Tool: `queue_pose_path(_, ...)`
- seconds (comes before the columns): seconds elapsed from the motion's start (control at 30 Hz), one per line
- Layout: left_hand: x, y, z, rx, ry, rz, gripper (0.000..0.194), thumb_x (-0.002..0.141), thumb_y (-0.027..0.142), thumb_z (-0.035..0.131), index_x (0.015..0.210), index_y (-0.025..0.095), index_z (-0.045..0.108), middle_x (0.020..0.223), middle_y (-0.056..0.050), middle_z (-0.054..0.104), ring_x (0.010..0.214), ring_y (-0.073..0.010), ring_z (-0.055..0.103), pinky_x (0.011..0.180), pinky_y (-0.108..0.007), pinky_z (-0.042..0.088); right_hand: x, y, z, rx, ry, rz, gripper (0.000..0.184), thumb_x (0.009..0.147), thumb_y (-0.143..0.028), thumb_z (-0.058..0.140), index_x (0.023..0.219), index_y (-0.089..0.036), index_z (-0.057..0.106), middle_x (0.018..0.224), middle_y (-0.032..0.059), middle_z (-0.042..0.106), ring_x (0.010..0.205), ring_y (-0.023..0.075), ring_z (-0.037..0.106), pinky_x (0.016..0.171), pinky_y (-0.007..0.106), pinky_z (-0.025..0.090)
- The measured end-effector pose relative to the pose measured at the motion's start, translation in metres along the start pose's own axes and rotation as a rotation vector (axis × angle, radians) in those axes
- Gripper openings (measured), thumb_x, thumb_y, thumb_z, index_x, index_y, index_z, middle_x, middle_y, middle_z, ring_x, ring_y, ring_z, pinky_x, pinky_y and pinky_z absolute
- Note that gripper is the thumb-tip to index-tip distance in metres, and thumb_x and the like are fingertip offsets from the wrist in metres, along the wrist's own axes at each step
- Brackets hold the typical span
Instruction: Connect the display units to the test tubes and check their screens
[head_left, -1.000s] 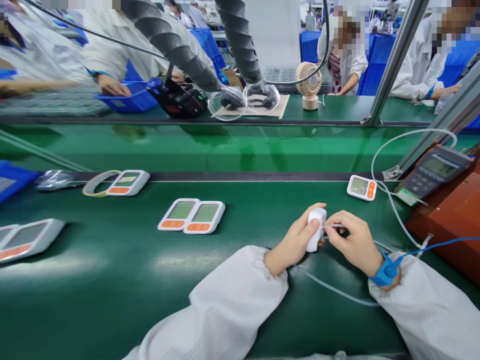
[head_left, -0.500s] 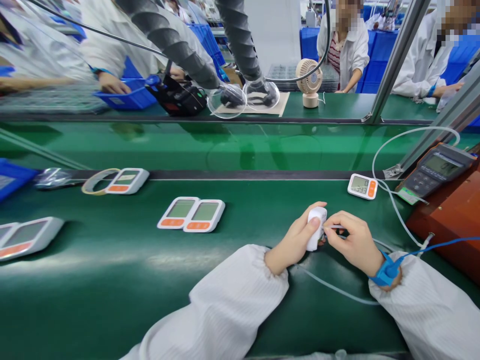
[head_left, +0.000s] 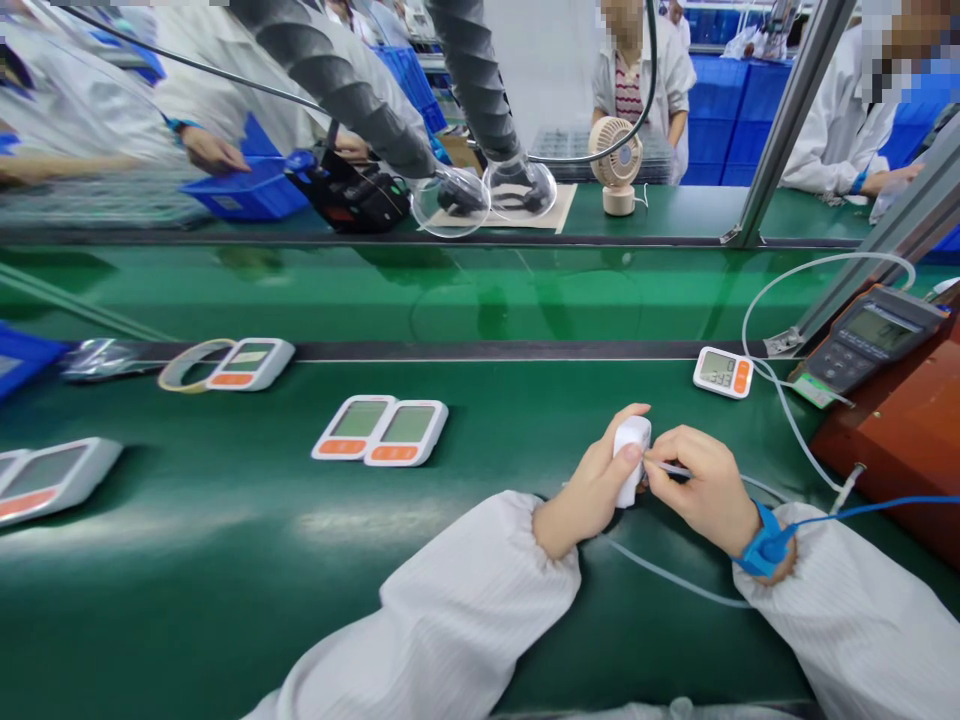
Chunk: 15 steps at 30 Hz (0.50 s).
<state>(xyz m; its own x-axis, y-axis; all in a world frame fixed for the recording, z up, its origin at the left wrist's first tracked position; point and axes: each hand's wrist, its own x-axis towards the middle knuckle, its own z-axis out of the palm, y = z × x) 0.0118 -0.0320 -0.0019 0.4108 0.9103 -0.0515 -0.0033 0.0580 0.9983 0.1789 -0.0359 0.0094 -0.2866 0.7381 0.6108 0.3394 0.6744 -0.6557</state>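
I am gripping the small white plastic device in my left hand, fingers curled around it. My right hand is pinching a thin clear tube against the device's side, just beyond my left fingertips.

glossy green belt, smooth white plastic device, white cloth sleeves.

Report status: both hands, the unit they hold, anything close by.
Left hand gripping small white plastic unit, stood on edge on green belt. Right hand pinching thin clear tube at its side. Nearest neighbour: white monitor with orange button, apart.
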Motion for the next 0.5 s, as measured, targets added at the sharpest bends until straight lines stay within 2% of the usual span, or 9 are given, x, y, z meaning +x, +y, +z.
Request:
queue_pose_path(0.17, -0.0003, 0.0008, -0.0014, 0.023, -0.008, 0.015, 0.081, 0.09, 0.074, 0.043, 0.143, 0.014, 0.038, 0.084, -0.002, 0.054, 0.068, -0.014, 0.049, 0.065, -0.028, 0.042, 0.0007, 0.0005, -0.0004, -0.002, 0.021, -0.057, 0.015, 0.091, -0.01, 0.057, 0.082, -0.021, 0.06, 0.08, 0.0007, 0.067, 0.071, 0.0152, 0.061, 0.067, 0.028, 0.048)
queue_pose_path(0.37, 0.0014, 0.0023, -0.0026, -0.028, 0.019, -0.026, 0.074, 0.089, 0.071, 0.049, 0.14, 0.018, 0.043, 0.092, -0.003, 0.055, 0.068, -0.0127, 0.05, 0.063, -0.027, 0.043, 0.0032, -0.0038, -0.0041, -0.035, 0.049, 0.016, 0.014, 0.089, -0.012, 0.057, 0.078, -0.021, 0.059, 0.074, -0.0002, 0.064, 0.067, 0.0152, 0.059, 0.065, 0.029, 0.047)
queue_pose_path(0.5, 0.0011, 0.0012, -0.0009, -0.071, 0.024, -0.034, 0.073, 0.089, 0.071, 0.048, 0.139, 0.017, 0.043, 0.085, -0.002, 0.056, 0.064, -0.0125, 0.05, 0.059, -0.026, 0.042, 0.0042, -0.0045, -0.0039, -0.033, 0.03, 0.035, 0.015, 0.09, -0.014, 0.054, 0.078, -0.021, 0.06, 0.074, 0.001, 0.065, 0.067, 0.0162, 0.06, 0.065, 0.03, 0.048)
